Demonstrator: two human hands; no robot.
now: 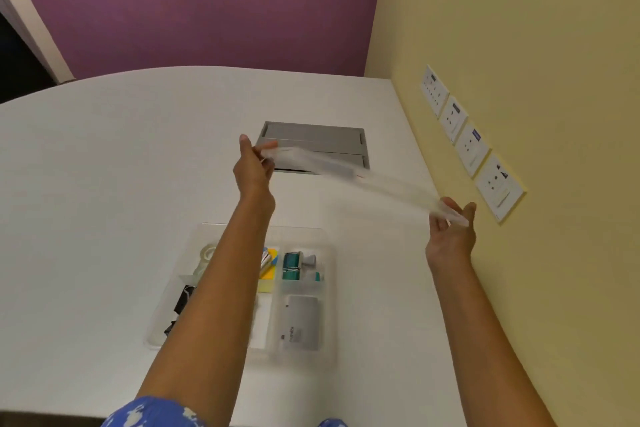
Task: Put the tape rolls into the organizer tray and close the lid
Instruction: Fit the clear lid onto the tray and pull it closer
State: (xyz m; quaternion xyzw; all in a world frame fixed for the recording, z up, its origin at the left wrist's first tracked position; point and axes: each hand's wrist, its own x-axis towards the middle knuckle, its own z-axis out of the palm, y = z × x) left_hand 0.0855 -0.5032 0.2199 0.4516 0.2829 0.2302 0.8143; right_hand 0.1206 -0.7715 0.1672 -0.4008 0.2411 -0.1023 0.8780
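A clear plastic organizer tray (304,234) lies open on the white table. Its top-left compartment holds clear tape rolls (207,253), partly hidden by my left forearm. The clear lid (360,177) is held in the air beyond the tray, blurred and tilted down to the right. My left hand (254,166) grips its left end, and my right hand (450,229) holds its right end between thumb and fingers.
Other tray compartments hold black binder clips (181,302), yellow sticky notes (268,274), teal correction tapes (291,265) and a grey card case (303,321). A grey cable hatch (322,137) sits in the table. Wall sockets (471,146) line the yellow wall at the right.
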